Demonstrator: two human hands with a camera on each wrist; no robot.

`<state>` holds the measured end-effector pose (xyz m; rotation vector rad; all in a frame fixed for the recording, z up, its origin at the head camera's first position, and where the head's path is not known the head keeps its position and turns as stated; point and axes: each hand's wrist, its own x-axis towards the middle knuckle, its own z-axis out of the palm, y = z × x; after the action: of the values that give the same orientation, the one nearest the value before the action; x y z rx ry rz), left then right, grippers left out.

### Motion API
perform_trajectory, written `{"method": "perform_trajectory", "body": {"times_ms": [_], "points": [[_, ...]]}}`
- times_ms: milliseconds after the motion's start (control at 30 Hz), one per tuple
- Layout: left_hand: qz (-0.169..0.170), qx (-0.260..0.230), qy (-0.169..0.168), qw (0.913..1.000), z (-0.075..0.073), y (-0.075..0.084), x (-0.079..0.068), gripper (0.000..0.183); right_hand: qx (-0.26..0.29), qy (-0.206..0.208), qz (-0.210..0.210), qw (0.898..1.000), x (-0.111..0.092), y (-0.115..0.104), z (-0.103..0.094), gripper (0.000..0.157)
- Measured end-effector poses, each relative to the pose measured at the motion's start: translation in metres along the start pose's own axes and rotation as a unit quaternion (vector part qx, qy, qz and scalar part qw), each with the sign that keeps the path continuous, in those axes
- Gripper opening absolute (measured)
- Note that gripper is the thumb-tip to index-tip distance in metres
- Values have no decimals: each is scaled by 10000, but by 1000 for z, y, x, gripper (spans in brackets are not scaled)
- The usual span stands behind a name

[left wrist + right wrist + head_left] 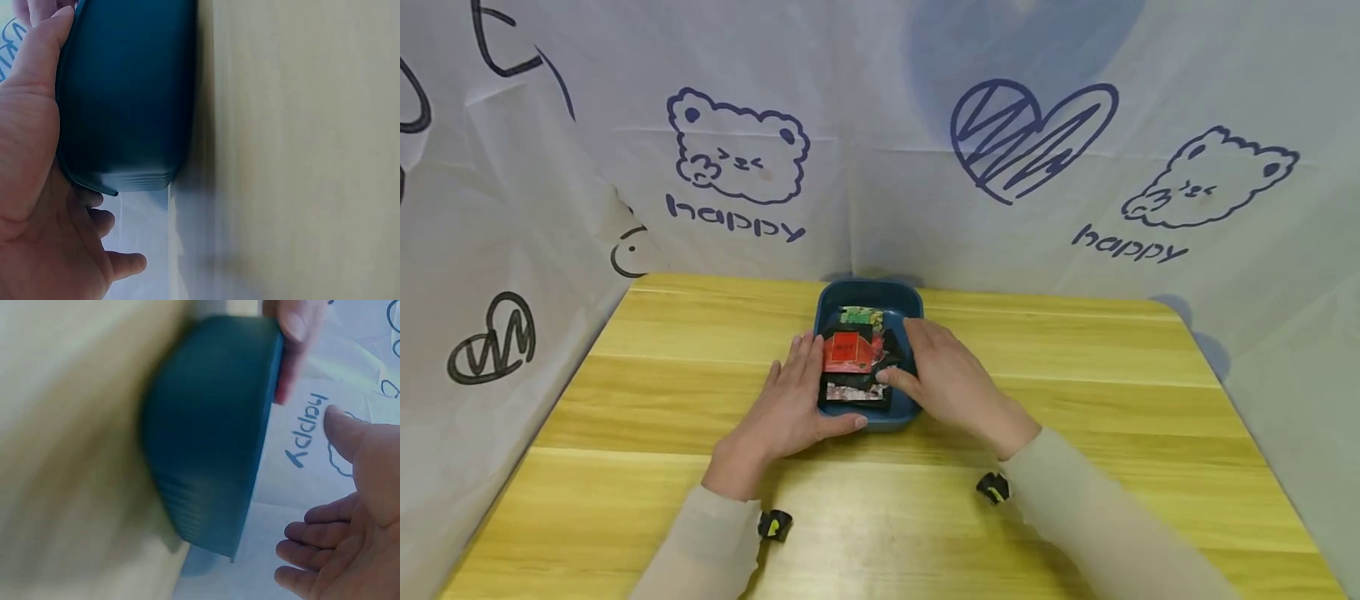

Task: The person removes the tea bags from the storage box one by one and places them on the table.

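A dark blue-green plastic bin (901, 417) stands on the table, holding several small flat packets. On top is a black and red packet (847, 350); a green printed packet (862, 316) shows at the back. My left hand (788, 402) rests along the bin's left rim, fingers extended and thumb lying at its front edge. In the left wrist view the thumb lies against the rim of the bin (128, 87). My right hand (951, 375) hovers over the bin's right side, thumb above the packets and fingers apart, with nothing held. The right wrist view shows it beside the rim.
The yellow wood-grain table (880, 517) meets a white cloth backdrop (880, 200) with drawn bears and hearts close behind the bin. Another cloth wall (505, 233) runs along the left side. Small black wrist straps (775, 525) show at both sleeves.
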<state>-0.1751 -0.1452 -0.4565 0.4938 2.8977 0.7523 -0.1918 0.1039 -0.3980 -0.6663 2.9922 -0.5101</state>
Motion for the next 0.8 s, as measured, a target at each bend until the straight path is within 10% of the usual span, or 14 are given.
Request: {"method": "perform_trajectory", "body": {"times_ms": [800], "points": [[176, 150, -125, 9997, -6, 0, 3, 134, -177, -1608, -653, 9847, 92, -18, 26, 110]]}}
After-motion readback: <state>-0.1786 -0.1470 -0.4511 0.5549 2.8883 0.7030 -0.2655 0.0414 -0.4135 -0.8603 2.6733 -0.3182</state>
